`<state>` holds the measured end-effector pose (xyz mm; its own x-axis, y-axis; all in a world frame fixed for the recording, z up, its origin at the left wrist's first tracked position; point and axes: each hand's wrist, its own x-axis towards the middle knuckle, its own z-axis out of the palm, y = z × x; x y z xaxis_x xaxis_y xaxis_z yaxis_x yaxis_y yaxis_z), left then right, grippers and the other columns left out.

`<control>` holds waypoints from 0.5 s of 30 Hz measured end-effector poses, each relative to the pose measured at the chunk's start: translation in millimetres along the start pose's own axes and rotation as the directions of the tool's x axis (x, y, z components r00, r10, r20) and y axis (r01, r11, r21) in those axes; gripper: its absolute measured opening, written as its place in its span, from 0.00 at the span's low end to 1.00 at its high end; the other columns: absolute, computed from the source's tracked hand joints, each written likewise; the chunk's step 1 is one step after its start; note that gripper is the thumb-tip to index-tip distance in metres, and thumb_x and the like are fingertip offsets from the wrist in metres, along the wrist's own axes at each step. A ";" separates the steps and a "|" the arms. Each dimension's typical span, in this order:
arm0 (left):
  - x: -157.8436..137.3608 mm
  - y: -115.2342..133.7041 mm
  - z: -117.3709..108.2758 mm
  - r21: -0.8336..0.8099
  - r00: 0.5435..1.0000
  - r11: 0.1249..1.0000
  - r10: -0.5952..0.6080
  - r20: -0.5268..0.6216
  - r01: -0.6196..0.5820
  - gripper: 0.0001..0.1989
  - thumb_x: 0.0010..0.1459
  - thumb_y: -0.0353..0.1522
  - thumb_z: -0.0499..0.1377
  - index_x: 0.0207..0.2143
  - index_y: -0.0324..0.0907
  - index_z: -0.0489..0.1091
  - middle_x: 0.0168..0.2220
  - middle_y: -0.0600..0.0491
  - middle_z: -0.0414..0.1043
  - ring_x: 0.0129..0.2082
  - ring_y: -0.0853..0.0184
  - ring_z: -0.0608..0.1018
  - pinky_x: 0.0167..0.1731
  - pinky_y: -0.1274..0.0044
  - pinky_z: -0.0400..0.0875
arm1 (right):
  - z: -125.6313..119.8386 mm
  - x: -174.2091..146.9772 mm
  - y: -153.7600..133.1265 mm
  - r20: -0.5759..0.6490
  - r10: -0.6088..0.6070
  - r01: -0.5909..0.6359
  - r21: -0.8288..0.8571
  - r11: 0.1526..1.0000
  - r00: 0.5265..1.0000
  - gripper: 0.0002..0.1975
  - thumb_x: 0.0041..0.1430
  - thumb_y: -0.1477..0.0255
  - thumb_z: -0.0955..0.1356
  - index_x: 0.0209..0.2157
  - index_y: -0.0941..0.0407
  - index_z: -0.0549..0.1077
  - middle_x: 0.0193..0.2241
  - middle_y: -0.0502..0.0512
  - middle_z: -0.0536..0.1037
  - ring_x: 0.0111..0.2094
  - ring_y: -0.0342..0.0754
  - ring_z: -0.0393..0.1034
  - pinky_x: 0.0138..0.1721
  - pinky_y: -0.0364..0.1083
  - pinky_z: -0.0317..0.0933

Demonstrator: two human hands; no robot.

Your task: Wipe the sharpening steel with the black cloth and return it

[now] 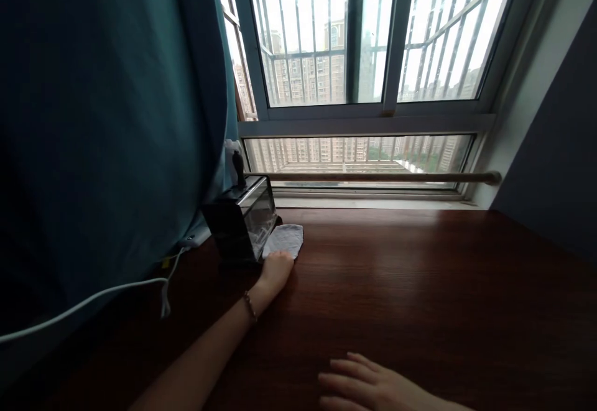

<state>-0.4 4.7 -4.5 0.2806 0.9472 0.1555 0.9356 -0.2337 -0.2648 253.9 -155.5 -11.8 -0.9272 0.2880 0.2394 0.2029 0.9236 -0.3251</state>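
The left hand (276, 269) reaches far across the dark wooden tabletop (420, 286) toward its back edge, palm down on the near end of a pale cloth (285, 239). The fingers press the cloth flat against the wood; whether they pinch any of it I cannot tell. A bead bracelet (250, 306) circles that wrist.

The cloth lies near the back edge, left of the middle, touching the foot of a small dark box (242, 221) with a glossy, see-through side. The box stands upright just left of the cloth, and a teal curtain (102, 125) hangs over the table's left part, right behind the box. A white cable (93, 298) runs out from under the curtain along the left side.

The right hand (373, 386) rests open and flat on the tabletop at the front edge — fingers spread, pointing left, holding nothing — well apart from the cloth.

Beyond the back edge a barred window (364, 44) shows apartment blocks.
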 end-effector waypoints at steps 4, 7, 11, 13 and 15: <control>-19.0 35.0 -26.6 -0.070 0.979 0.977 0.201 -0.018 -0.202 0.16 0.55 0.20 0.44 0.34 0.33 0.71 0.32 0.42 0.72 0.35 0.58 0.75 0.36 0.68 0.68 | -37.0 -6.0 0.0 -0.183 0.163 -0.168 -0.015 0.986 0.970 0.22 0.61 0.70 0.63 0.55 0.62 0.63 0.55 0.63 0.64 0.55 0.53 0.59 0.56 0.50 0.56; -46.6 66.8 -47.9 -0.141 0.856 0.844 0.508 -0.099 -0.518 0.10 0.56 0.24 0.49 0.34 0.37 0.70 0.33 0.47 0.72 0.35 0.60 0.74 0.36 0.70 0.67 | -46.7 -11.3 10.1 -0.416 0.404 -0.350 0.204 0.914 0.814 0.16 0.61 0.72 0.62 0.51 0.57 0.67 0.50 0.58 0.69 0.51 0.45 0.64 0.52 0.43 0.60; -76.9 86.7 -66.0 -0.232 0.619 0.583 0.775 -0.126 -0.778 0.07 0.57 0.27 0.51 0.33 0.40 0.69 0.30 0.51 0.72 0.31 0.65 0.75 0.33 0.75 0.68 | -35.2 -15.4 30.9 -0.466 0.567 -0.418 0.389 0.821 0.679 0.11 0.62 0.71 0.61 0.43 0.58 0.71 0.41 0.56 0.74 0.43 0.45 0.69 0.45 0.42 0.63; -85.0 85.2 -75.3 -0.262 0.603 0.567 0.794 -0.079 -0.781 0.06 0.56 0.29 0.53 0.34 0.40 0.70 0.31 0.51 0.73 0.33 0.64 0.76 0.33 0.76 0.68 | -25.9 -14.1 36.4 -0.410 0.572 -0.433 0.385 0.815 0.711 0.11 0.61 0.73 0.61 0.42 0.59 0.71 0.42 0.57 0.74 0.44 0.46 0.69 0.45 0.43 0.63; -89.0 78.1 -87.9 -0.328 0.605 0.566 0.796 -0.021 -0.756 0.07 0.55 0.31 0.56 0.37 0.40 0.70 0.33 0.51 0.74 0.34 0.63 0.77 0.34 0.76 0.69 | -19.2 -10.2 37.4 -0.345 0.545 -0.439 0.342 0.831 0.764 0.12 0.59 0.75 0.61 0.43 0.60 0.72 0.45 0.58 0.72 0.46 0.46 0.67 0.48 0.43 0.61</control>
<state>66.6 -117.2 44.7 0.9189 0.3824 -0.0970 0.3878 -0.9207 0.0443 277.0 -119.1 -8.8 -0.4895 0.8107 0.3211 0.4678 0.5549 -0.6879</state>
